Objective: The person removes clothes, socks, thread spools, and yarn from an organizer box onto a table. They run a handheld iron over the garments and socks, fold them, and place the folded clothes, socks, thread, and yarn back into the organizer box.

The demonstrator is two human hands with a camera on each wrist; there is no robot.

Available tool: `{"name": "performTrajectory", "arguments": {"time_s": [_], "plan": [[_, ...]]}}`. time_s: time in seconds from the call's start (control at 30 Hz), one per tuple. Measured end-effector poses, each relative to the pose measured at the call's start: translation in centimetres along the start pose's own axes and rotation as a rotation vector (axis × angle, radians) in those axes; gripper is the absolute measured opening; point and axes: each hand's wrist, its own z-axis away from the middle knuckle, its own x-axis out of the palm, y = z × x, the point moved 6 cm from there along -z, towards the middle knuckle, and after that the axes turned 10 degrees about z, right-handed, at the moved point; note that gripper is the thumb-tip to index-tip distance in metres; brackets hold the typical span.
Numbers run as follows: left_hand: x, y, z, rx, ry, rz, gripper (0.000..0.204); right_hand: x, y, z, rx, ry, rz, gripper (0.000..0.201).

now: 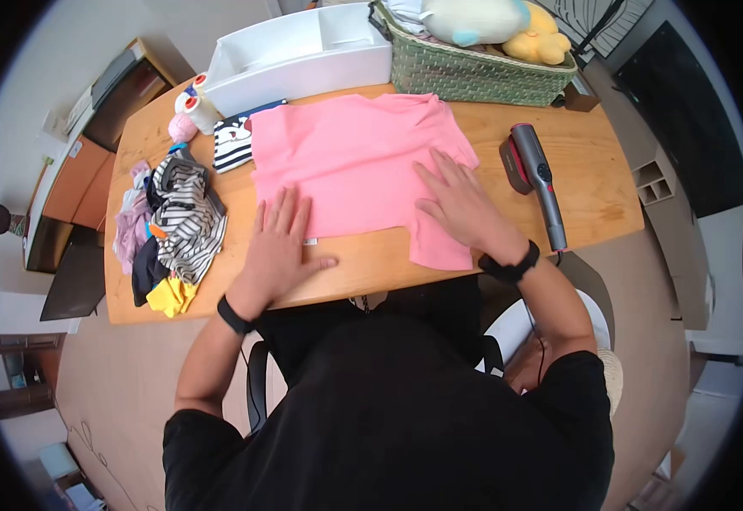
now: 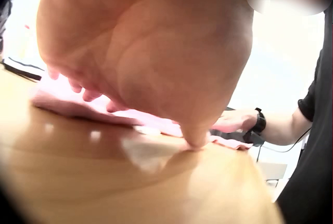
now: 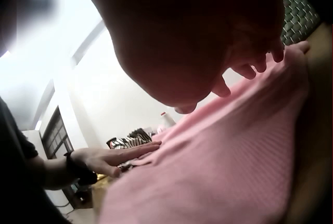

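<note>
A pink short-sleeved top (image 1: 346, 157) lies spread on the wooden table, its hem toward the left and one sleeve pointing at the near edge. My left hand (image 1: 276, 255) has its fingers straight over the near left edge of the cloth, thumb out above the bare wood. A small white tag (image 1: 311, 242) shows beside those fingers. Across the sleeve side, my right hand (image 1: 463, 204) is spread with straight fingers over the pink fabric. In the right wrist view, its fingertips (image 3: 222, 86) are right at the cloth (image 3: 223, 156).
A hair-straightening brush (image 1: 538, 183) lies at the right. Crumpled clothes (image 1: 186, 226) are heaped at the left, near a folded striped garment (image 1: 233, 145) and thread spools (image 1: 201, 115). A white bin (image 1: 303, 72) and a green basket (image 1: 482, 72) of plush toys line the back.
</note>
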Motion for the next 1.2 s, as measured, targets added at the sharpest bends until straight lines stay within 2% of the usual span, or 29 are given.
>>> {"name": "performTrajectory", "arguments": {"time_s": [0.07, 0.13, 0.17, 0.2, 0.23, 0.27, 0.33, 0.37, 0.43, 0.47, 0.5, 0.53, 0.57, 0.63, 0.73, 0.83, 0.93, 0.97, 1.07, 1.13, 1.2], "plan": [[-0.8, 4.0, 1.1, 0.123, 0.082, 0.063, 0.113, -3.2, 0.0, 1.9, 0.035, 0.037, -0.072, 0.067], [-0.7, 8.5, 1.4, 0.259, 0.089, 0.228, 0.097, -8.1, 2.0, 4.6, 0.158, 0.297, -0.013, 0.059], [-0.5, 10.6, 1.1, 0.322, 0.107, 0.298, 0.093, -9.1, 2.8, 5.2, 0.159, 0.288, -0.011, 0.059], [0.0, 11.9, 0.5, 0.324, 0.107, 0.304, 0.093, -10.3, 4.3, 6.0, 0.294, 0.33, 0.062, 0.061], [0.6, 13.5, -0.2, 0.418, 0.1, 0.311, 0.091, -11.3, 5.9, 7.1, 0.432, 0.375, 0.138, 0.063], [1.2, 14.8, -0.6, 0.514, 0.091, 0.319, 0.089, -11.1, 7.0, 7.9, 0.438, 0.372, 0.148, 0.063], [3.4, 15.4, -1.3, 0.557, 0.104, 0.325, 0.085, -8.2, 11.1, 9.4, 0.654, 0.103, 0.113, 0.076], [4.4, 15.3, -1.5, 0.572, 0.09, 0.32, 0.083, -7.3, 12.2, 9.8, 0.658, 0.103, 0.124, 0.076], [5.2, 15.2, -1.6, 0.59, 0.076, 0.32, 0.081, -4.9, 14.5, 10.2, 0.685, 0.019, -0.172, 0.088], [5.3, 15.0, -1.6, 0.595, 0.082, 0.314, 0.08, -5.2, 15.6, 10.2, 0.687, 0.017, -0.167, 0.088], [5.2, 15.1, -1.5, 0.598, 0.084, 0.307, 0.078, -4.4, 16.7, 10.4, 0.771, -0.026, -0.598, 0.09], [5.2, 15.2, -1.3, 0.599, 0.082, 0.31, 0.078, -3.5, 16.7, 10.7, 0.836, -0.07, -1.035, 0.092], [4.7, 15.3, -1.4, 0.593, 0.079, 0.312, 0.077, -3.5, 16.2, 10.9, 0.837, -0.069, -1.034, 0.092], [4.2, 15.4, -1.5, 0.588, 0.084, 0.308, 0.076, -4.4, 15.2, 10.6, 0.789, 0.05, -0.843, 0.092], [4.4, 15.5, -1.1, 0.609, 0.123, 0.287, 0.074, -7.5, 10.4, 10.9, 0.677, 0.072, -0.826, 0.093], [5.0, 15.3, -0.7, 0.61, 0.111, 0.305, 0.07, -9.9, 4.7, 11.5, 0.677, -0.05, -0.893, 0.093], [4.4, 15.5, -0.8, 0.635, 0.185, 0.311, 0.065, -9.3, 0.5, 12.0, 0.58, -0.242, -0.95, 0.092], [4.3, 15.5, -0.8, 0.639, 0.202, 0.314, 0.064, -9.5, -0.7, 11.7, 0.609, -0.279, -0.997, 0.091], [4.1, 15.4, -0.6, 0.642, 0.224, 0.325, 0.063, -7.6, -2.1, 11.7, 0.616, -0.34, -1.014, 0.093], [4.0, 15.3, -0.7, 0.642, 0.232, 0.335, 0.063, -7.0, -2.3, 11.2, 0.561, -0.316, -1.013, 0.089], [4.1, 15.3, -0.6, 0.646, 0.23, 0.345, 0.063, -5.0, -1.9, 11.6, 0.534, -0.363, -1.197, 0.081]]}}
